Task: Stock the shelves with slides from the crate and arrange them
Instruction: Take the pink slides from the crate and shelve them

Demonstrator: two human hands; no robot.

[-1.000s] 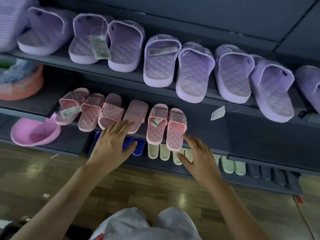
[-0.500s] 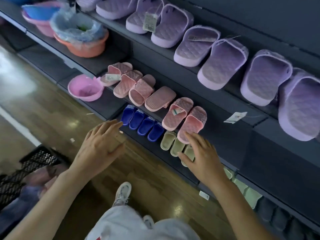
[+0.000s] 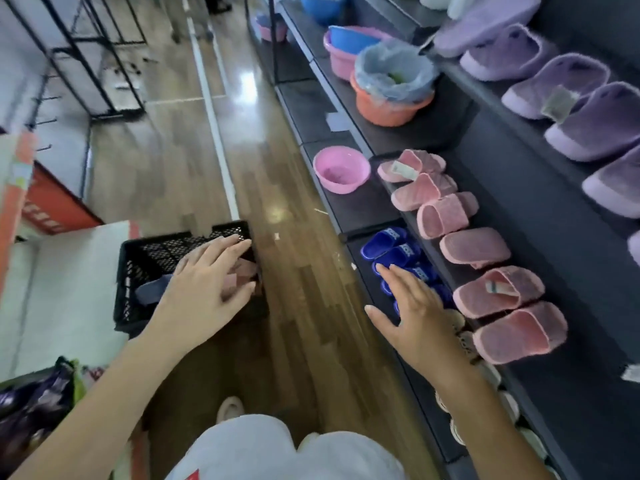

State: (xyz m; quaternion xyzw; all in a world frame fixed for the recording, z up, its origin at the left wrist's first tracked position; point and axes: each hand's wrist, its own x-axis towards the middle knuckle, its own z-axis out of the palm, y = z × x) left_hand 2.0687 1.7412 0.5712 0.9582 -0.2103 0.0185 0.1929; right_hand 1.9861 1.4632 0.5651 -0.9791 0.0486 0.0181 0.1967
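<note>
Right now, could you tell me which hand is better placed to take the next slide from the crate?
Left. The left hand hovers open over the black crate and its pink slide; the right hand is apart, by the blue slides.

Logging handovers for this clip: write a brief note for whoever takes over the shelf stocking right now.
Left hand: open, holds nothing, hovers over the black crate on the floor.
Right hand: open, in front of the blue slides on the low shelf.
Done: six pink slides line the middle shelf; one looks upside down.
Left: a pink slide and a dark slide lie in the crate, to shelve.
</note>
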